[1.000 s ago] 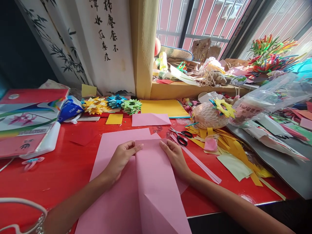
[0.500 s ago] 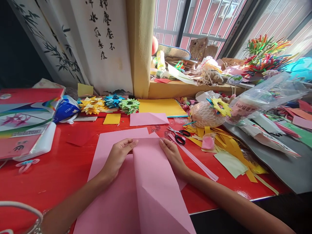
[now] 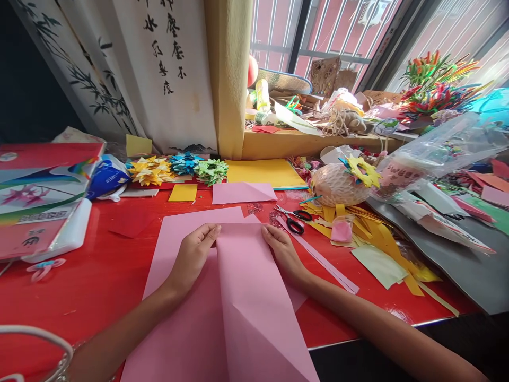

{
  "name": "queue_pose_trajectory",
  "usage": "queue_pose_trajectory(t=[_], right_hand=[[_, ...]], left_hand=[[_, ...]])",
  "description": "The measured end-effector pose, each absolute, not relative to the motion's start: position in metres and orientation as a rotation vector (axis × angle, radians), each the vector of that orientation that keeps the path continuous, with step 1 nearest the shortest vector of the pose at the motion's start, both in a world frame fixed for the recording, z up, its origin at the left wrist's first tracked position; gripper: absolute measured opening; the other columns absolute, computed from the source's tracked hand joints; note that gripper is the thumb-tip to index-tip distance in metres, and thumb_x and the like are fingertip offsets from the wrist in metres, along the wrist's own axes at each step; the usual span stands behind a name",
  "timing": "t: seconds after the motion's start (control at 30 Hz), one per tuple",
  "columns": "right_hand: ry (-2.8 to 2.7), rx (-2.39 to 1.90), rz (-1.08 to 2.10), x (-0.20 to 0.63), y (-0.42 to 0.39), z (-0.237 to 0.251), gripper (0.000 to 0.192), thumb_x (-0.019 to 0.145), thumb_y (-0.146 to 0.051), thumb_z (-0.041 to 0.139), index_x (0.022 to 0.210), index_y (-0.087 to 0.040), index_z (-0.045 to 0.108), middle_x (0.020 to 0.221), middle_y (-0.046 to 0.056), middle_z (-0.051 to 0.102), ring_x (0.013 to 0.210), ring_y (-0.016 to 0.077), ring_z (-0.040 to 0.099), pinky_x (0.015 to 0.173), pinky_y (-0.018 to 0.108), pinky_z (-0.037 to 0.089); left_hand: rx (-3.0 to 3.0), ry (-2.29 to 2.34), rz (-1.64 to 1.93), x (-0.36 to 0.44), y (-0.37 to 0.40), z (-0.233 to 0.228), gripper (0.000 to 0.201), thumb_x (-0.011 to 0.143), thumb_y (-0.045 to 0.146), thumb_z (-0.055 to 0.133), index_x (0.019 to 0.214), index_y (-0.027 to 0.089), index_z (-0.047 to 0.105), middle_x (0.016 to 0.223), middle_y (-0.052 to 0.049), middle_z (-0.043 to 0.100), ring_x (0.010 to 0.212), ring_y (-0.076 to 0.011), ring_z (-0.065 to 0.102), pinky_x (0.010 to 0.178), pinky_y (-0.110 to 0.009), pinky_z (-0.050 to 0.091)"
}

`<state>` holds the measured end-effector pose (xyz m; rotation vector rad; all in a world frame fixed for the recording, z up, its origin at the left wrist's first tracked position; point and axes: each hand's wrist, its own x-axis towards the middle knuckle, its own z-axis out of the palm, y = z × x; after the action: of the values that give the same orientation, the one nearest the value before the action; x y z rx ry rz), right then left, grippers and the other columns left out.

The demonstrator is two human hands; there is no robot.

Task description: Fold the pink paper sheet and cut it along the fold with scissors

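A large pink sheet of paper [image 3: 250,276] is folded over lengthwise, its near end running out of the bottom of the view. My left hand [image 3: 194,254] pinches its far left corner between thumb and fingers. At the far right corner my right hand [image 3: 282,252] grips the same paper, thumb on top. A diagonal crease crosses the folded part. Beneath lies another pink sheet [image 3: 170,233] flat on the red table [image 3: 99,286]. Black-handled scissors [image 3: 295,218] rest just beyond my right hand, near narrow pink strips [image 3: 326,260].
Folded paper stars [image 3: 210,172], a yellow sheet [image 3: 258,172] and a small pink piece [image 3: 243,193] lie at the back. A book [image 3: 35,196] is on the left. To the right are a netted ball [image 3: 340,188], yellow strips [image 3: 382,239] and a grey board [image 3: 469,270].
Both hands keep hold of the pink paper's far corners with hardly any movement. The view has shifted very slightly.
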<state>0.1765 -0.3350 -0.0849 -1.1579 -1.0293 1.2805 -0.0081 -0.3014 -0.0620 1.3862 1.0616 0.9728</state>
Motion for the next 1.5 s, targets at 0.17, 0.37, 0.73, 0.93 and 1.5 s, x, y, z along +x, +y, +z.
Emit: queue_pose_trajectory(t=[0.17, 0.37, 0.73, 0.93, 1.5], right_hand=[[-0.978, -1.106, 1.354, 0.176, -0.337, -0.079, 0.029, 0.079, -0.048, 0.052, 0.074, -0.019, 0.050, 0.069, -0.001, 0.049, 0.060, 0.0115, 0.045, 0.053, 0.023, 0.037], [-0.995, -1.119, 1.283, 0.178, -0.338, -0.074, 0.030, 0.077, -0.049, 0.053, 0.076, -0.019, 0.054, 0.069, -0.001, 0.051, 0.060, 0.0119, 0.045, 0.052, 0.023, 0.037], [-1.230, -1.159, 0.979, 0.190, -0.329, -0.075, 0.026, 0.082, -0.040, 0.050, 0.098, -0.022, 0.059, 0.094, 0.002, 0.061, 0.083, 0.0150, 0.057, 0.070, 0.026, 0.044], [-1.750, -1.340, 0.533, 0.202, -0.308, -0.026, 0.019, 0.082, -0.033, 0.052, 0.089, -0.024, 0.067, 0.090, 0.002, 0.068, 0.080, 0.0176, 0.060, 0.070, 0.030, 0.042], [-2.253, -1.434, 0.387, 0.121, -0.271, -0.017, 0.018, 0.083, -0.022, 0.048, 0.072, -0.015, 0.061, 0.072, 0.003, 0.063, 0.063, 0.0111, 0.051, 0.053, 0.022, 0.029]], left_hand=[[1.451, 1.083, 0.984, -0.010, -0.301, -0.063, 0.026, 0.080, 0.044, 0.050, 0.076, 0.019, 0.058, 0.071, 0.001, 0.054, 0.071, -0.0151, 0.051, 0.068, -0.025, 0.041], [1.432, 1.075, 0.978, -0.011, -0.303, -0.061, 0.024, 0.077, 0.043, 0.055, 0.075, 0.019, 0.060, 0.074, 0.000, 0.058, 0.073, -0.0159, 0.052, 0.068, -0.025, 0.041], [1.451, 1.103, 0.957, -0.012, -0.301, -0.062, 0.025, 0.078, 0.043, 0.055, 0.082, 0.019, 0.062, 0.073, 0.001, 0.057, 0.073, -0.0154, 0.053, 0.069, -0.025, 0.041], [1.495, 1.109, 0.958, -0.012, -0.302, -0.060, 0.030, 0.080, 0.047, 0.050, 0.082, 0.019, 0.062, 0.075, 0.000, 0.059, 0.074, -0.0162, 0.054, 0.069, -0.025, 0.042], [1.435, 1.126, 1.091, -0.017, -0.298, -0.059, 0.038, 0.080, 0.043, 0.050, 0.105, 0.019, 0.065, 0.087, -0.003, 0.067, 0.081, -0.0192, 0.060, 0.072, -0.028, 0.046]])
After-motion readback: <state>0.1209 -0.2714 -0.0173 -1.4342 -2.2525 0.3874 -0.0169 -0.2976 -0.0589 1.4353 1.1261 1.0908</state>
